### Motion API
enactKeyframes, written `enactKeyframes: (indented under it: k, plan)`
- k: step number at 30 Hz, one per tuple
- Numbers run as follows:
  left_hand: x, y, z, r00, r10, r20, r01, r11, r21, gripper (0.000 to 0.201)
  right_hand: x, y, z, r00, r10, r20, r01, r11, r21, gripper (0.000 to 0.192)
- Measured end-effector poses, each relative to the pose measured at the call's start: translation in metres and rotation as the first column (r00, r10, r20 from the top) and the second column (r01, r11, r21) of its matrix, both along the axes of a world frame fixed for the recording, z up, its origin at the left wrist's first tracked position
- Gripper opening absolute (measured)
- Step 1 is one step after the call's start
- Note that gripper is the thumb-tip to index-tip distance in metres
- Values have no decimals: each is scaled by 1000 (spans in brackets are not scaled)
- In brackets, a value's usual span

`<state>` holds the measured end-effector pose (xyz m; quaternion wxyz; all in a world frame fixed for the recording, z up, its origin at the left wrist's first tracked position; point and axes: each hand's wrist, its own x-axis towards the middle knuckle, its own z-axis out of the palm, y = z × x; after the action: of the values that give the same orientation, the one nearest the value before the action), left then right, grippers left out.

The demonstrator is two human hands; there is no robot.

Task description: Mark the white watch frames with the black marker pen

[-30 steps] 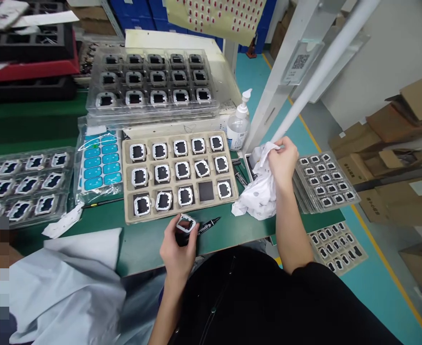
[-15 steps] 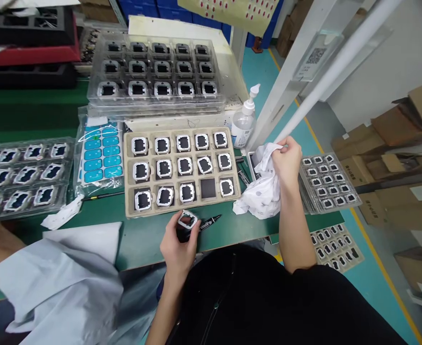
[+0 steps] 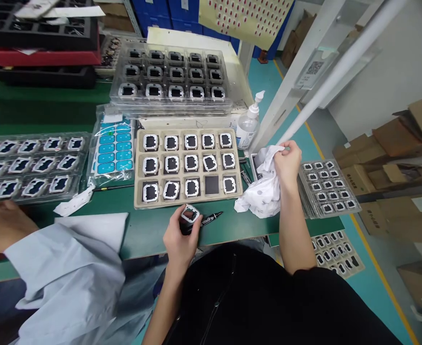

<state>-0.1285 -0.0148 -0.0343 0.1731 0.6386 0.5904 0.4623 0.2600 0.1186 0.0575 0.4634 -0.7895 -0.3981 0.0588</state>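
Left hand [image 3: 180, 237] low at the near table edge, fingers curled shut around a small square white-framed part [image 3: 190, 213], held just above the green table [image 3: 146, 230]. A black marker [image 3: 206, 220] lies on the table touching or just beyond those fingertips, tip pointing away to the right. Directly past the left fingers sits a tan cardboard tray [image 3: 137, 168] of the same framed parts; one cell in its near row, second from the right, shows only a dark square.

Right hand [image 3: 287, 160] raised, well apart from the left, fingers pinched closed on the upper edge of a crumpled white cloth [image 3: 262, 191]; the cloth hangs down from the fingers onto the table. A clear pump bottle [image 3: 249, 127] stands beyond the cloth. Stacked part trays [image 3: 328, 187] lie just right of the right wrist.

Another person's light-blue sleeve [image 3: 67, 273] crosses the near left.
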Motion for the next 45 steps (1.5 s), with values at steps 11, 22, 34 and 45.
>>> enactKeyframes:
  k: [11, 22, 34, 45]
  plan:
    - [-1, 1, -1, 1000, -19, 0, 19, 1000, 5, 49, -4, 3, -1, 999, -13, -43, 15, 999, 31, 19]
    - [-1, 2, -2, 1000, -9, 13, 9, 999, -32, 50, -4, 5, -7, 998, -42, -44, 45, 997, 65, 25]
    - [-1, 3, -4, 998, -24, 55, 26, 999, -28, 50, -27, -23, 3, 981, 107, -161, -63, 965, 256, 28]
    - [-1, 0, 0, 996, 21, 87, -18, 999, -34, 53, -56, -121, 21, 919, 302, 253, -392, 765, 510, 9]
